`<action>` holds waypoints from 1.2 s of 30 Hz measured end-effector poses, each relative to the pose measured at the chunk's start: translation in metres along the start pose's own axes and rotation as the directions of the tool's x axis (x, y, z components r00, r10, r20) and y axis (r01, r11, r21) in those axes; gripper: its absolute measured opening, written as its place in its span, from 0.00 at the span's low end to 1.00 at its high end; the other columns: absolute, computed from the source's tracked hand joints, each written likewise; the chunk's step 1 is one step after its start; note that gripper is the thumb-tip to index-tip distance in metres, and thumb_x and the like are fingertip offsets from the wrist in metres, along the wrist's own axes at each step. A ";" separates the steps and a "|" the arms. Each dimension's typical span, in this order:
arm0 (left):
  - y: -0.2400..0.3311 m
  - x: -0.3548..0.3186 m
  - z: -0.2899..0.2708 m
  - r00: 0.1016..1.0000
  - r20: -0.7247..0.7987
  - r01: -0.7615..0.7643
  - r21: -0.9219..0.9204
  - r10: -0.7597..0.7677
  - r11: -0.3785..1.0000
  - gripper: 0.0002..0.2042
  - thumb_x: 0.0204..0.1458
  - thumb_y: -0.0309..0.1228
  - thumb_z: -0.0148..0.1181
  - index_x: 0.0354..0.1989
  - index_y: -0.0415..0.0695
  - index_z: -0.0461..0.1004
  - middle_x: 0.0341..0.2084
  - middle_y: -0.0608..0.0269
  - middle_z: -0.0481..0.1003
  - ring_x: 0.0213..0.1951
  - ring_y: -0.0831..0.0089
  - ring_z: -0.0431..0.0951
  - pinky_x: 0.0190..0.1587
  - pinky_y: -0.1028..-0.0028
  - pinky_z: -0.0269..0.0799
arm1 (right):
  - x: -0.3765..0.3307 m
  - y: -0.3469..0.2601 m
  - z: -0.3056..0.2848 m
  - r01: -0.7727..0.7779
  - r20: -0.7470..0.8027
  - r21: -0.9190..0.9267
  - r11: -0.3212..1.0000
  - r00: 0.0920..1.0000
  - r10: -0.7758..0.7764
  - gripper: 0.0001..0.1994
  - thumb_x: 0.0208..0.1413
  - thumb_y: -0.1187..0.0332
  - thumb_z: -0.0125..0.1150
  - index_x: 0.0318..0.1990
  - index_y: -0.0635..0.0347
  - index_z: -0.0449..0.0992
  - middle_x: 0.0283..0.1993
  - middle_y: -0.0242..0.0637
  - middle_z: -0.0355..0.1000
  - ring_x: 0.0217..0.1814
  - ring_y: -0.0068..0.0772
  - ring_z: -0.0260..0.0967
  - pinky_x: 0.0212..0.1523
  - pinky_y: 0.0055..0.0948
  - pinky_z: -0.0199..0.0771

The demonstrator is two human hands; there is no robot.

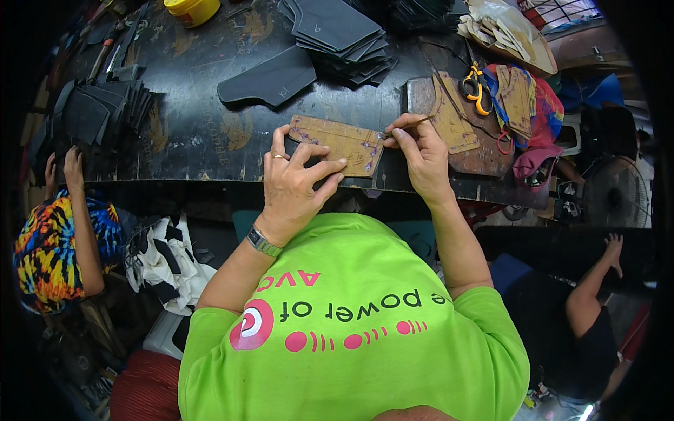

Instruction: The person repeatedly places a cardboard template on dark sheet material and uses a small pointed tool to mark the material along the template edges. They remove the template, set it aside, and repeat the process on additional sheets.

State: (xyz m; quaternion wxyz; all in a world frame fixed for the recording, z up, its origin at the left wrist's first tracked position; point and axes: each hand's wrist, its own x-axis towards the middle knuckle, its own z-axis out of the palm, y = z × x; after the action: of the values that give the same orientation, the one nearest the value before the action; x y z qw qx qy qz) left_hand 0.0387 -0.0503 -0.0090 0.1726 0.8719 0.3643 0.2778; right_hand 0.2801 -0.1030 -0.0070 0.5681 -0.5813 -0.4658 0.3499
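A brown cardboard pattern piece (335,144) with dark ink marks along its edges lies near the front edge of the black table (193,133). My left hand (295,172) grips it from the left, fingers bent over its top face and upper left corner. At its upper right corner, my right hand (419,151) pinches a thin brown stick-like tool (421,121), whose lower end is close to the cardboard. Whether a black piece lies beneath the cardboard, I cannot tell. Just beyond it rests a single black cut piece (270,77), beside a stack of similar pieces (337,31).
Right of my hands, a board (484,161) carries more brown patterns (453,116) and orange-handled scissors (476,90). A yellow tub (192,10) stands at the far edge. More black pieces (98,112) lie left, near a co-worker's hand (73,168). Another person (583,316) sits right.
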 end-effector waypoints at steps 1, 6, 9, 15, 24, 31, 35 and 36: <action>0.000 0.000 0.000 1.000 -0.003 -0.004 0.003 0.004 1.000 0.13 0.46 0.35 0.78 0.42 0.61 0.90 0.45 0.75 0.80 0.68 0.44 0.64 0.58 0.53 0.65 | 0.001 0.000 -0.001 -0.003 0.001 -0.045 0.999 1.000 0.003 0.04 0.70 0.77 0.58 0.47 0.67 0.75 0.40 0.34 0.77 0.40 0.21 0.77 0.44 0.24 0.77; -0.001 0.002 -0.001 1.000 -0.014 -0.018 -0.011 0.017 1.000 0.13 0.45 0.35 0.78 0.41 0.61 0.90 0.44 0.76 0.80 0.67 0.44 0.66 0.56 0.53 0.66 | 0.003 -0.001 0.003 0.015 -0.015 -0.170 0.985 1.000 -0.018 0.04 0.69 0.76 0.60 0.46 0.67 0.76 0.37 0.36 0.78 0.36 0.25 0.78 0.40 0.26 0.77; -0.002 0.002 -0.001 1.000 -0.014 -0.020 -0.019 0.020 1.000 0.12 0.45 0.36 0.79 0.40 0.62 0.90 0.43 0.76 0.80 0.67 0.45 0.66 0.56 0.54 0.66 | -0.004 -0.002 0.011 0.117 0.016 -0.487 0.865 0.992 -0.125 0.03 0.65 0.78 0.61 0.44 0.66 0.76 0.38 0.44 0.79 0.37 0.41 0.80 0.40 0.33 0.78; -0.002 0.005 -0.003 0.998 -0.030 -0.056 -0.008 0.055 0.998 0.10 0.46 0.36 0.76 0.39 0.61 0.89 0.42 0.76 0.80 0.63 0.45 0.66 0.51 0.55 0.67 | 0.002 0.000 0.004 -0.008 0.014 -0.293 0.956 1.000 0.012 0.01 0.68 0.76 0.58 0.43 0.63 0.75 0.39 0.38 0.78 0.38 0.29 0.78 0.41 0.31 0.78; 0.000 0.003 -0.004 1.000 -0.005 -0.019 0.006 0.019 1.000 0.12 0.46 0.36 0.78 0.40 0.61 0.90 0.44 0.76 0.80 0.66 0.47 0.67 0.55 0.56 0.67 | -0.020 0.001 0.003 0.338 0.223 -0.401 0.851 0.937 -0.267 0.05 0.66 0.77 0.61 0.48 0.65 0.75 0.39 0.47 0.78 0.40 0.41 0.79 0.44 0.32 0.78; -0.001 0.003 -0.005 1.000 0.006 -0.012 0.005 0.012 1.000 0.11 0.46 0.37 0.77 0.40 0.62 0.90 0.44 0.76 0.80 0.66 0.47 0.66 0.54 0.57 0.67 | -0.020 -0.006 0.000 0.024 0.232 -0.187 0.982 0.972 0.020 0.03 0.69 0.77 0.58 0.47 0.64 0.76 0.41 0.35 0.79 0.41 0.23 0.75 0.44 0.24 0.76; -0.001 0.003 -0.003 1.000 0.000 -0.020 0.014 0.020 1.000 0.11 0.46 0.37 0.77 0.40 0.62 0.89 0.44 0.76 0.80 0.65 0.47 0.67 0.54 0.57 0.68 | -0.022 -0.013 0.003 0.269 0.364 -0.307 0.913 0.920 -0.149 0.06 0.62 0.80 0.61 0.45 0.65 0.76 0.42 0.49 0.78 0.43 0.51 0.79 0.46 0.35 0.77; -0.001 0.004 -0.003 1.000 -0.002 -0.019 0.015 0.019 1.000 0.11 0.46 0.37 0.77 0.40 0.62 0.89 0.44 0.76 0.80 0.65 0.48 0.67 0.54 0.58 0.68 | -0.021 -0.014 0.003 0.209 0.357 -0.290 0.934 0.929 -0.098 0.06 0.62 0.80 0.62 0.45 0.65 0.76 0.42 0.49 0.78 0.43 0.51 0.79 0.46 0.36 0.77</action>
State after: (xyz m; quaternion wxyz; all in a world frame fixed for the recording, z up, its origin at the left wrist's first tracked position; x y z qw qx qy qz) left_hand 0.0382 -0.0464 -0.0057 0.1631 0.8762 0.3584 0.2778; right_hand 0.2685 -0.1230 0.0039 0.4032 -0.5591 -0.6514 0.3169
